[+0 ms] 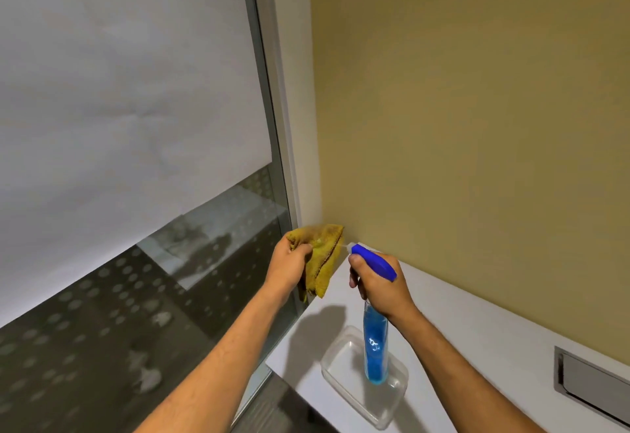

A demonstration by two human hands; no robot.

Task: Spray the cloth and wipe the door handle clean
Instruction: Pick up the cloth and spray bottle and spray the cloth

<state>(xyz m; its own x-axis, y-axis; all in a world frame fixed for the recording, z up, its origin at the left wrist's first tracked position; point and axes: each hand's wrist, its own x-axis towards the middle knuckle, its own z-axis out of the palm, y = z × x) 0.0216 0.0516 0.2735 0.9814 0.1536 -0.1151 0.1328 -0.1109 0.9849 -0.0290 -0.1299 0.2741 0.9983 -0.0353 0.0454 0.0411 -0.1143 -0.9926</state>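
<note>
Cloth (pixel 324 255) hung bunched in the left hand (pixel 289 262), fingers pinched on its upper edge, held up facing the nozzle so the right hand (pixel 378 286), wrapped round the bottle (pixel 375 347), could wet it above the tray (pixel 392 408); no door handle showed.

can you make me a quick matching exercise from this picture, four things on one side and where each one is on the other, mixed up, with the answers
Things:
1. yellow cloth
2. blue spray bottle
3. clear plastic container
4. white roller blind

Places:
A. lying on the white counter, below the bottle
B. gripped in the right hand, nozzle aimed at the cloth
C. bunched in the left hand, near the wall corner
D. drawn down over the upper part of the window

Pairs: 1-C, 2-B, 3-A, 4-D
</note>
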